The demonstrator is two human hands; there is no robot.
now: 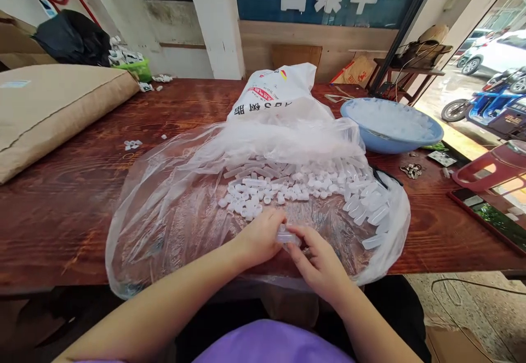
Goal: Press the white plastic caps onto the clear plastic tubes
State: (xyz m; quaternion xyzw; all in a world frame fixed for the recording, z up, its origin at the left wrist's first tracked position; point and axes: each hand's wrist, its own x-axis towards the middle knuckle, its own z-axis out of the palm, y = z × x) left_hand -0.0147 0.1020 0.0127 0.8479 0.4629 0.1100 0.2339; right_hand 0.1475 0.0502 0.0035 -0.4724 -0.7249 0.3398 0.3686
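Observation:
My left hand (pixel 263 237) is closed at the left end of a short translucent plastic tube (pixel 286 236), with its fingertips partly hidden. The thumb and fingers of my right hand (pixel 316 259) pinch the same tube from the right. Both hands are just above a clear plastic bag (pixel 176 226) spread over the table. Just beyond them, many small white caps (pixel 246 196) lie loose on the bag. More translucent tubes (pixel 372 204) are heaped to the right, and others lie behind the caps under the bag's folded film.
A printed white sack (pixel 275 92) stands behind the bag on the red-brown table (pixel 53 220). To the right are a blue basin (pixel 390 127) of whitish pieces, keys (pixel 412 171), a phone (pixel 493 218) and a pink container (pixel 493 166). A large brown paper sack (pixel 61 105) lies left.

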